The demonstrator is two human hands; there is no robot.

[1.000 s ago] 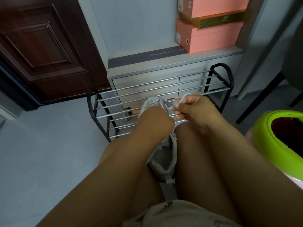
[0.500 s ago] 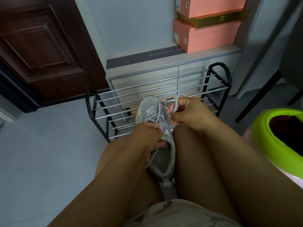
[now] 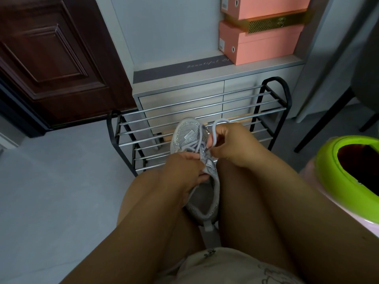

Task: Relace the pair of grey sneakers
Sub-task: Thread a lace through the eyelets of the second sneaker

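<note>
We are seeing the grey sneaker [image 3: 191,144] lying between the knees, toe toward the shoe rack [image 3: 207,111]. The left hand [image 3: 184,171] is gripping its tongue, lower than a second ago, toe now uncovered. The right hand [image 3: 231,144] is pinching a lace [image 3: 213,128] loop, fingers clenched.

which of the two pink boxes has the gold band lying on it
The lower pink box, standing on the cabinet top: the gold band lies on its lid, under the upper pink box.
</note>
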